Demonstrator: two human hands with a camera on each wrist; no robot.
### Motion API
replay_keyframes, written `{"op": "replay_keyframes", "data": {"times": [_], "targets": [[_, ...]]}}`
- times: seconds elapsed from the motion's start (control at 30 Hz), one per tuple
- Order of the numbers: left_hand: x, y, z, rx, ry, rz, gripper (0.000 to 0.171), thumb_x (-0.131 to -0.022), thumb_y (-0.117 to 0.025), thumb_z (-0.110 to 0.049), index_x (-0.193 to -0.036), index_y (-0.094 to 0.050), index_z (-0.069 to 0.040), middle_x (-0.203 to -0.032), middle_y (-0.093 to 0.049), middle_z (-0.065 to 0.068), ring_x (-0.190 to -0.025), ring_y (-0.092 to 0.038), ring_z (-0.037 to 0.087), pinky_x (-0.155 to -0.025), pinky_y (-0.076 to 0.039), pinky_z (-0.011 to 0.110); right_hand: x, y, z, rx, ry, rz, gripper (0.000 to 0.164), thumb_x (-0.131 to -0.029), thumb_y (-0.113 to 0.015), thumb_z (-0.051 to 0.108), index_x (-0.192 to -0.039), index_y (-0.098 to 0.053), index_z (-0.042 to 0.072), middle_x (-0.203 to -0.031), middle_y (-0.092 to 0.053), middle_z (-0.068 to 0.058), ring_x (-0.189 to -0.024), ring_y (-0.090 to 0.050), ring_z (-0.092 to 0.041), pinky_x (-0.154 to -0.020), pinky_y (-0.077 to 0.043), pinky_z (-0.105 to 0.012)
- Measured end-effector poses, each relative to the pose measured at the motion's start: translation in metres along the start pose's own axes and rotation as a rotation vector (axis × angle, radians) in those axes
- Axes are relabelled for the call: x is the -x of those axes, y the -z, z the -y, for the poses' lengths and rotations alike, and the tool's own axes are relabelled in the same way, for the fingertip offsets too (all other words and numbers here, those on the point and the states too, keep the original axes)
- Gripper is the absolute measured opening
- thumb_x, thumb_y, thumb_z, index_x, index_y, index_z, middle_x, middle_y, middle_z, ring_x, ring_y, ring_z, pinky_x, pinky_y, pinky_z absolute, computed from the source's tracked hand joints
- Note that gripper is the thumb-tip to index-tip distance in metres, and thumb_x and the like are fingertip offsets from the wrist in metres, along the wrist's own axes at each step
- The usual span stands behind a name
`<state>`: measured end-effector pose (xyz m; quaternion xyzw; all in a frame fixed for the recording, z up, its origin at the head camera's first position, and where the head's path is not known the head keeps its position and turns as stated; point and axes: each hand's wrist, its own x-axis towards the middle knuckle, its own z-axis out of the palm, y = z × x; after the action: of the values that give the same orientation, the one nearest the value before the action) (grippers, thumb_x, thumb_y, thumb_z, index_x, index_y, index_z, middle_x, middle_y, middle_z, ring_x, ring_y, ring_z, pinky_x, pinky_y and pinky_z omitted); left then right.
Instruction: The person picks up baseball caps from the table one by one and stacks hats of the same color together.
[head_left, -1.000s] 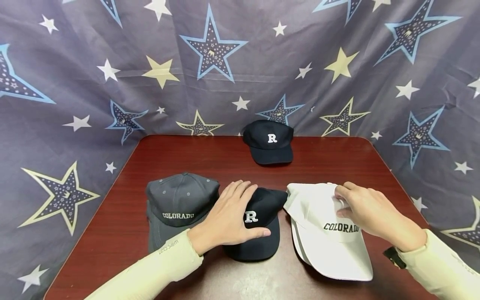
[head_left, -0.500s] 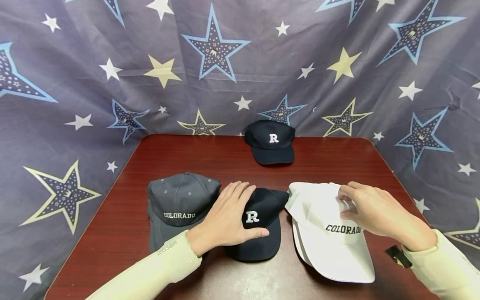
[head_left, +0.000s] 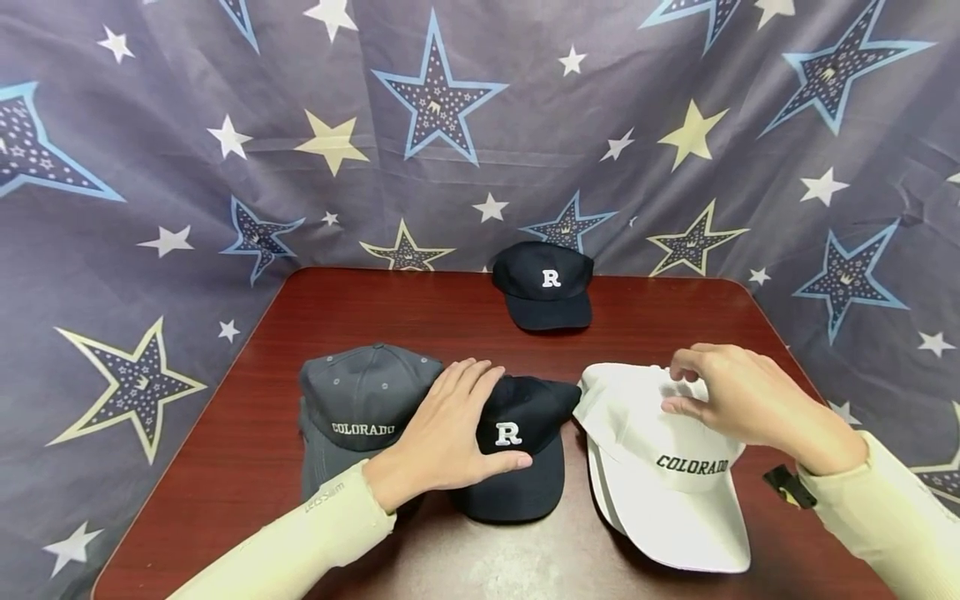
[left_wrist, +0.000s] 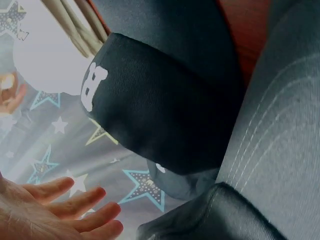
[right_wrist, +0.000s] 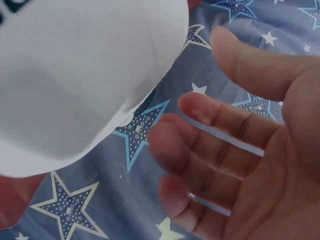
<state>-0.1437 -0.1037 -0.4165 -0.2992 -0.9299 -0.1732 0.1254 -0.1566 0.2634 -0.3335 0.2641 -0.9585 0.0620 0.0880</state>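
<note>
My left hand (head_left: 442,442) is held with straight fingers over the gap between a grey cap (head_left: 367,392) lettered COLORADO and a black cap (head_left: 528,408) with a white R. In the left wrist view its fingers are apart from the black cap (left_wrist: 155,100). My right hand (head_left: 742,400) hovers just above a white cap (head_left: 637,425), also lettered COLORADO. The right wrist view shows its fingers loosely bent, with nothing between them, beside the white cap (right_wrist: 90,85). A second white brim shows beneath the top one.
Another dark cap (head_left: 547,283) with a white R sits at the back edge of the red-brown wooden table (head_left: 390,308). Behind the table hangs a grey curtain (head_left: 495,50) printed with stars. The three front caps stand close together in a row.
My right hand has come up off the white cap, and its fingers have parted from the fabric. The left hand stays nearly in place; the view has shifted slightly.
</note>
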Motion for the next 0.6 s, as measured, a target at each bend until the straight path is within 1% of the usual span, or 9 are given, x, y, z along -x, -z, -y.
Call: {"op": "replay_keyframes", "data": {"times": [0.17, 0.27, 0.47, 0.6], "targets": [[0.003, 0.007, 0.002, 0.012, 0.017, 0.006, 0.107, -0.078, -0.066, -0.081, -0.153, -0.043, -0.008, -0.151, -0.047, 0.013, -0.145, -0.037, 0.034, -0.124, -0.021, 0.049, -0.023, 0.001, 0.006, -0.011, -0.013, 0.025, 0.026, -0.082, -0.087, 0.037, -0.09, -0.07, 0.02, -0.08, -0.062, 0.007, -0.069, -0.054, -0.012, -0.054, -0.043, -0.035], [0.005, 0.011, 0.005, 0.017, 0.029, -0.001, 0.106, -0.077, -0.068, -0.079, -0.153, -0.043, -0.009, -0.151, -0.048, 0.011, -0.145, -0.038, 0.034, -0.124, -0.02, 0.048, -0.037, 0.001, 0.008, -0.017, -0.01, 0.036, 0.025, -0.083, -0.086, 0.036, -0.092, -0.071, 0.018, -0.08, -0.064, 0.006, -0.07, -0.056, -0.015, -0.056, -0.046, -0.039], [0.01, 0.02, 0.01, 0.01, 0.053, -0.018, 0.106, -0.078, -0.067, -0.079, -0.153, -0.043, -0.008, -0.151, -0.048, 0.012, -0.145, -0.038, 0.035, -0.124, -0.019, 0.047, -0.063, 0.003, 0.008, -0.036, -0.042, 0.082, 0.026, -0.089, -0.081, 0.036, -0.103, -0.074, 0.014, -0.091, -0.071, -0.001, -0.083, -0.065, -0.023, -0.069, -0.053, -0.049], [0.013, 0.028, 0.012, 0.013, 0.078, -0.012, 0.107, -0.078, -0.065, -0.082, -0.154, -0.042, -0.009, -0.152, -0.046, 0.012, -0.146, -0.036, 0.035, -0.125, -0.018, 0.048, -0.079, 0.004, 0.006, -0.046, -0.06, 0.112, 0.033, -0.091, -0.078, 0.036, -0.112, -0.074, 0.011, -0.095, -0.072, -0.004, -0.087, -0.067, -0.027, -0.075, -0.053, -0.051]]}}
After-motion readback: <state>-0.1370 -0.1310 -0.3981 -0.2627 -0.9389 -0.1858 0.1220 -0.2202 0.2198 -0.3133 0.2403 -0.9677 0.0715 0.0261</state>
